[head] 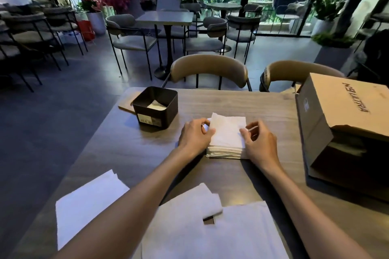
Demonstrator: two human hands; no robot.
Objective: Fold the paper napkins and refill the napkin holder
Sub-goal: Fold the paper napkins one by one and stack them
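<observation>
A stack of white paper napkins (227,132) lies in the middle of the wooden table (263,107), still in a clear wrapper at its base. My left hand (194,134) pinches the top napkin at its left edge. My right hand (260,143) pinches the same napkin at its right edge. The black square napkin holder (155,109) stands to the far left of the stack, with a folded white napkin lying low inside it. Unfolded white napkins (210,231) are spread along the near edge under my forearms.
A brown cardboard box (345,124) lies on its side at the table's right. A small wooden board (126,104) sits behind the holder. Two tan chairs (208,69) stand at the far edge. Other café tables and chairs fill the room beyond.
</observation>
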